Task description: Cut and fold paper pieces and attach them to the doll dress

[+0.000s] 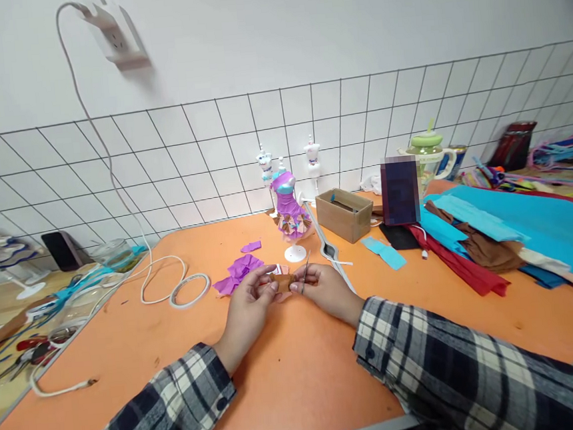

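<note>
My left hand (250, 306) pinches one end of a small piece of brown crepe paper (283, 282) above the table. At its other end the fingers of my right hand (329, 293) are closed on it. A thin metal tool that looks like tweezers (307, 264) sticks up from the right fingers. Just behind my hands stands a small dress form (289, 204) in a purple dress with a brown and pale ruffle, on a white round base. Crumpled purple crepe paper (236, 274) lies beside my left hand. Part of a pale pink scrap shows behind the brown piece.
A roll of double-sided tape (189, 291) and a white cable lie left. A cardboard box (345, 215), a blue scrap (384, 252), a dark upright screen (399, 192) and folded coloured crepe paper (490, 244) are right. Two small white dress forms stand by the wall.
</note>
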Available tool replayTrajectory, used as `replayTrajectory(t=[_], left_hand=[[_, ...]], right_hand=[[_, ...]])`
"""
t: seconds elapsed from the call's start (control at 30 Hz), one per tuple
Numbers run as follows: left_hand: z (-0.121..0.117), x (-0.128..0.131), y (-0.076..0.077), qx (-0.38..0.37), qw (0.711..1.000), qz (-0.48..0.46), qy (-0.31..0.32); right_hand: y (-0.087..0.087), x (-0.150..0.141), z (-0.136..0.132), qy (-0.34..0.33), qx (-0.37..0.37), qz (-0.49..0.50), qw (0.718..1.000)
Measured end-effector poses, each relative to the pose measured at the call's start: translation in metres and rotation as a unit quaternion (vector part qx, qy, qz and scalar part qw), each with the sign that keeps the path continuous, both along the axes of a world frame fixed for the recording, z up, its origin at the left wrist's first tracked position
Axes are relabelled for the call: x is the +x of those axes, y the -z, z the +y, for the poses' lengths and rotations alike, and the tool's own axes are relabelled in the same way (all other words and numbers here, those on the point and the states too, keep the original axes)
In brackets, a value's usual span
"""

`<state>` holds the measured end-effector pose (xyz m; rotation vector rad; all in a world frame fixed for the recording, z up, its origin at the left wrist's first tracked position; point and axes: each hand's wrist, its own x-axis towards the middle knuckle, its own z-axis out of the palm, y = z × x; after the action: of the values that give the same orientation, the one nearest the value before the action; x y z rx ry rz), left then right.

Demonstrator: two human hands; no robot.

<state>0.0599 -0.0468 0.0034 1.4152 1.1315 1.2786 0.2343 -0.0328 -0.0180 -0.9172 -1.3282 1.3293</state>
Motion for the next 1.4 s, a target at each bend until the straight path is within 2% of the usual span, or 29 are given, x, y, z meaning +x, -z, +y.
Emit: replayTrajectory(t=[0.07,0.2,0.37,0.47,0.53,0.63,0.73,0.8,0.9,1.07,1.3,1.4], left_hand=[[0.001,-0.003,0.0,-0.005,1.0,-0.007,0.014],[0.0,-0.002,0.002,-0.037,0.995,0.002,0.091],[0.004,0.0,0.004,-0.045,0.992,0.083,0.081],[0.006,-0.008,-0.001,-0.014,0.993,0.117,0.03],[0.005,-0.015,-0.008,0.015,0.991,0.134,0.018],[-0.003,-0.021,-0.017,0.08,0.987,0.136,0.026],[-0.011,-0.017,-0.018,0.119,0.975,0.179,0.06],[-0.011,-0.014,-0.013,0.093,0.97,0.196,0.107],[-0.007,-0.014,-0.005,0.034,0.957,0.228,0.178],[0.0,-0.023,-0.005,0.002,0.931,0.321,0.172],[0.005,-0.033,-0.012,-0.062,0.928,0.298,0.215],[0.007,-0.041,-0.014,-0.077,0.917,0.295,0.257]], right_hand=[[0.001,0.002,0.002,0.002,-0.004,-0.02,1.0],[0.003,0.002,0.001,-0.017,0.027,-0.075,0.997],[0.001,0.004,0.001,-0.036,0.044,-0.108,0.992],[-0.004,0.012,0.006,-0.014,0.032,-0.123,0.992],[-0.007,0.017,0.008,-0.007,0.025,-0.127,0.992],[-0.007,0.017,0.005,-0.031,0.017,-0.131,0.991],[-0.006,0.011,-0.005,-0.087,0.044,-0.148,0.984],[-0.006,0.007,-0.01,-0.113,0.069,-0.15,0.98],[-0.005,0.006,-0.011,-0.111,0.071,-0.164,0.978],[-0.005,0.012,-0.004,-0.089,0.03,-0.171,0.981],[-0.007,0.018,0.001,-0.062,0.01,-0.199,0.978],[-0.006,0.018,0.001,-0.066,-0.004,-0.195,0.979]])
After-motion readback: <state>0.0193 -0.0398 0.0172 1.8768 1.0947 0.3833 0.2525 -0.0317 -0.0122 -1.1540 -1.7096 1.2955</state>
